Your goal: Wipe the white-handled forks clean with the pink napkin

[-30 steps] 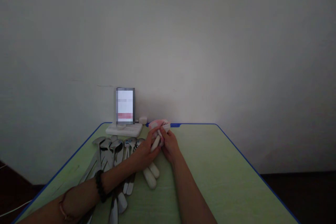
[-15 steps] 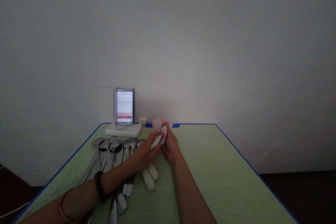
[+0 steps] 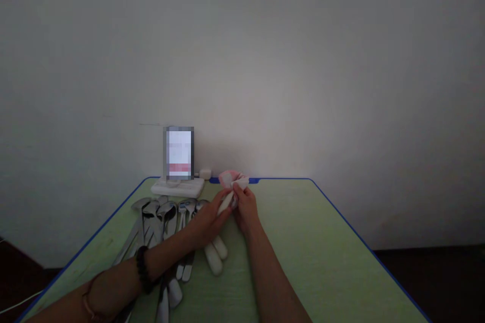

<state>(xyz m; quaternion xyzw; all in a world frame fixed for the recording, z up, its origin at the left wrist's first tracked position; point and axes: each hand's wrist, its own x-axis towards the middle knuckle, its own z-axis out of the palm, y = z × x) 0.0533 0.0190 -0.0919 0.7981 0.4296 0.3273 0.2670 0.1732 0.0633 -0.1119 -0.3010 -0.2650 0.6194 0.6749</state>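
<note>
A smooth, slender pale handle (image 3: 225, 203) is gripped by the left hand (image 3: 208, 222); softly crumpled pink-and-white cloth (image 3: 228, 178) is pinched at its far end by the right hand (image 3: 246, 209).

- Cloth (image 3: 228, 178): pink and white, thin woven-looking fabric, matt and crumpled.
- Pale handle (image 3: 226, 203) against it: smooth, plastic to my eye.
- Ladles and spoons (image 3: 166, 210): bare metal, polished enough to catch the light.
- Cream handles (image 3: 214, 260): smooth, plastic-looking, with a soft sheen.
- Worktop (image 3: 310, 242): smooth green surface, low sheen, faintly streaked like wood grain.
- Blue edging (image 3: 344, 217): looks like plastic trim.
- White base (image 3: 178, 190): smooth, hard plastic by its look.
- Wall (image 3: 265, 60): matt, painted-looking, lightly scratched.
- Dark bracelet (image 3: 143, 270): beaded, material unclear from here.
</note>
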